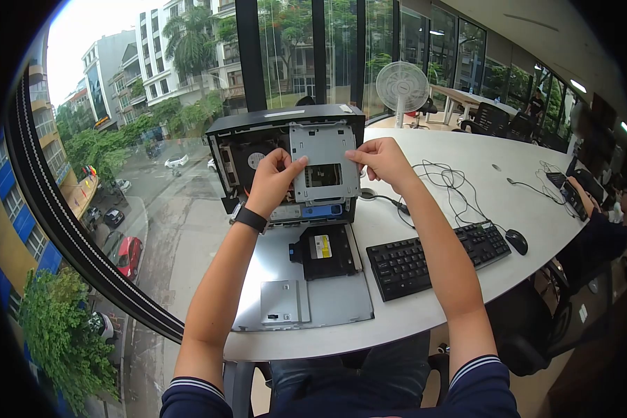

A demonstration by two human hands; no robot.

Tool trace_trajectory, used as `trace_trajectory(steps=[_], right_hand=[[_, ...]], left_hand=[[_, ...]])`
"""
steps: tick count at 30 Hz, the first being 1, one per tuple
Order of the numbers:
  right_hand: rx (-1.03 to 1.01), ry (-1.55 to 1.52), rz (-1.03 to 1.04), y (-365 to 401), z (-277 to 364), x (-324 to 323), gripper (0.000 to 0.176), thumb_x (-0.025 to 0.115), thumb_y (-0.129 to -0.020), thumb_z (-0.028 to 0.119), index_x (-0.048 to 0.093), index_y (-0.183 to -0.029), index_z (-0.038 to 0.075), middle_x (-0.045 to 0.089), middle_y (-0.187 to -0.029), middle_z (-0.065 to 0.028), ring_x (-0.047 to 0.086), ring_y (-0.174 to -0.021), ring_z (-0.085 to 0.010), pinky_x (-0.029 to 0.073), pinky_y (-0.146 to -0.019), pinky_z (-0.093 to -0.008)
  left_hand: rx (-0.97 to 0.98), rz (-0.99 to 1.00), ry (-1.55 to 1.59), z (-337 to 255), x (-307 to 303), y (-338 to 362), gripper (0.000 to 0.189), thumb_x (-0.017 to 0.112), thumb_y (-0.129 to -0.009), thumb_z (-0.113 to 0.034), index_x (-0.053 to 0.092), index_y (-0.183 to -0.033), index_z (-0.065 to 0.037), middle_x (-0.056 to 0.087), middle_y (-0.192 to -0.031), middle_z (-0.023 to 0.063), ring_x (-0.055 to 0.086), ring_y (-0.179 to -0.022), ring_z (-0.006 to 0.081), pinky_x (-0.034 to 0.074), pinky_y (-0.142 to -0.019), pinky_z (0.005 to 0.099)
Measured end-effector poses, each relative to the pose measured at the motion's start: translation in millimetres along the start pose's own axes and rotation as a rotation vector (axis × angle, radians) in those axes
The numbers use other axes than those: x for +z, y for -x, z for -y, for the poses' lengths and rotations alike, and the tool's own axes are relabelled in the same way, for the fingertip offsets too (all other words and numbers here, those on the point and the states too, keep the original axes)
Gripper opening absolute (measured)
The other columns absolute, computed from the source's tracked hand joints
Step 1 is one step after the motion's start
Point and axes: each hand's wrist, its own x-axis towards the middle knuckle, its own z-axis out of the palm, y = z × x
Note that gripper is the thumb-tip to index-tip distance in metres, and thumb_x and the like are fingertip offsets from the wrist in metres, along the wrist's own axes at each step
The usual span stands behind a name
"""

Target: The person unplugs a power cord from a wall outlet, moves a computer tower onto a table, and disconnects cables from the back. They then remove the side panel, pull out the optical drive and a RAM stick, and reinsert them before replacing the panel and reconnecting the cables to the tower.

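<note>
- Bracket (322, 146) upright at right half of open computer case (258, 120); seated or loose, cannot tell.
- Long axis roughly vertical, directly between both hands.
- Left grip (270, 184) pinching left edge, right grip (386, 164) pinching right edge, about level; neither nearer.
- Metal panel (338, 296) flat on surface (543, 230) below.

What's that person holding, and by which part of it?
A metal drive bracket, by its side edges: the left grip pinches the left edge, the right grip the right.
</note>
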Motion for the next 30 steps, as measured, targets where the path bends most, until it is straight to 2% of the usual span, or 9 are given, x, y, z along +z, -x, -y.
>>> trace_trajectory(steps=[7, 10, 13, 16, 19, 23, 26, 29, 30], right_hand=[[-0.075, 0.141, -0.114, -8.9, -10.4, 11.5, 0.037, 0.083, -0.087, 0.032, 0.074, -0.087, -0.004, 0.071, -0.069, -0.0083, 0.058, -0.048, -0.0104, 0.044, -0.043, -0.0217], [-0.090, 0.277, -0.283, 0.6, -8.3, 20.4, 0.043, 0.085, -0.083, 0.037, 0.073, -0.082, -0.005, 0.070, -0.064, -0.0087, 0.061, -0.048, -0.0135, 0.051, -0.049, -0.0267], [-0.121, 0.490, -0.424, 5.6, -9.7, 22.9, 0.061, 0.087, -0.078, 0.045, 0.071, -0.110, -0.004, 0.074, -0.085, -0.0157, 0.073, -0.072, -0.0229, 0.058, -0.064, -0.0350], [-0.303, 0.452, -0.526, -8.2, -40.7, 27.7, 0.094, 0.088, -0.073, 0.054, 0.053, -0.139, -0.003, 0.069, -0.116, -0.0235, 0.069, -0.110, -0.0305, 0.058, -0.086, -0.0387], [-0.119, 0.104, -0.112, -14.4, -58.4, 29.1, 0.117, 0.085, -0.073, 0.062, 0.031, -0.152, -0.006, 0.054, -0.140, -0.0297, 0.056, -0.132, -0.0373, 0.050, -0.104, -0.0415], [-0.153, 0.080, -0.125, -25.5, -83.7, 41.1, 0.120, 0.081, -0.075, 0.067, 0.031, -0.150, -0.012, 0.051, -0.143, -0.0348, 0.053, -0.134, -0.0404, 0.043, -0.113, -0.0431], [-0.146, 0.028, -0.127, -24.6, -82.8, 43.0, 0.122, 0.082, -0.076, 0.065, 0.027, -0.152, -0.012, 0.051, -0.142, -0.0328, 0.057, -0.129, -0.0378, 0.045, -0.110, -0.0423], [-0.215, -0.014, -0.296, -17.9, -81.1, 51.8, 0.110, 0.084, -0.077, 0.059, 0.034, -0.146, -0.010, 0.055, -0.134, -0.0265, 0.061, -0.118, -0.0351, 0.051, -0.101, -0.0422], [-0.287, 0.136, -0.414, -12.8, -79.1, 53.7, 0.105, 0.085, -0.077, 0.057, 0.036, -0.143, -0.008, 0.054, -0.131, -0.0245, 0.061, -0.114, -0.0346, 0.052, -0.097, -0.0423]], left_hand=[[0.086, -0.046, -0.117, 12.4, 1.2, -14.3, 0.036, 0.077, -0.094, -0.023, 0.048, -0.076, -0.011, 0.052, -0.069, -0.0055, 0.047, -0.061, 0.0032, 0.038, -0.055, 0.0207], [0.114, -0.079, -0.125, 14.9, 6.0, -15.3, 0.037, 0.078, -0.092, -0.022, 0.048, -0.075, -0.010, 0.052, -0.068, -0.0048, 0.046, -0.062, 0.0036, 0.038, -0.056, 0.0217], [0.155, -0.129, -0.206, 17.1, 6.7, -15.8, 0.037, 0.078, -0.092, -0.021, 0.048, -0.075, -0.009, 0.052, -0.067, -0.0043, 0.045, -0.063, 0.0042, 0.036, -0.057, 0.0224], [0.175, -0.156, -0.218, 15.0, 8.9, -13.8, 0.037, 0.078, -0.092, -0.021, 0.047, -0.076, -0.008, 0.051, -0.067, -0.0043, 0.043, -0.064, 0.0045, 0.034, -0.057, 0.0230], [0.147, -0.214, -0.212, 16.9, 15.5, -9.5, 0.037, 0.078, -0.092, -0.021, 0.047, -0.076, -0.008, 0.049, -0.067, -0.0044, 0.042, -0.064, 0.0044, 0.033, -0.056, 0.0234], [0.181, -0.221, -0.076, 32.5, 16.8, -11.5, 0.036, 0.077, -0.093, -0.021, 0.047, -0.077, -0.009, 0.046, -0.069, -0.0063, 0.039, -0.064, 0.0037, 0.031, -0.056, 0.0231], [0.176, -0.223, -0.063, 30.5, 18.4, -10.5, 0.037, 0.077, -0.094, -0.022, 0.047, -0.078, -0.010, 0.045, -0.069, -0.0072, 0.038, -0.065, 0.0031, 0.031, -0.056, 0.0226], [0.152, -0.259, 0.022, 40.6, 24.1, -13.1, 0.037, 0.077, -0.095, -0.023, 0.046, -0.078, -0.011, 0.046, -0.071, -0.0073, 0.038, -0.066, 0.0027, 0.031, -0.058, 0.0220], [0.159, -0.257, 0.051, 41.0, 25.6, -13.1, 0.036, 0.076, -0.095, -0.022, 0.046, -0.079, -0.011, 0.046, -0.072, -0.0074, 0.038, -0.067, 0.0027, 0.031, -0.059, 0.0218]])
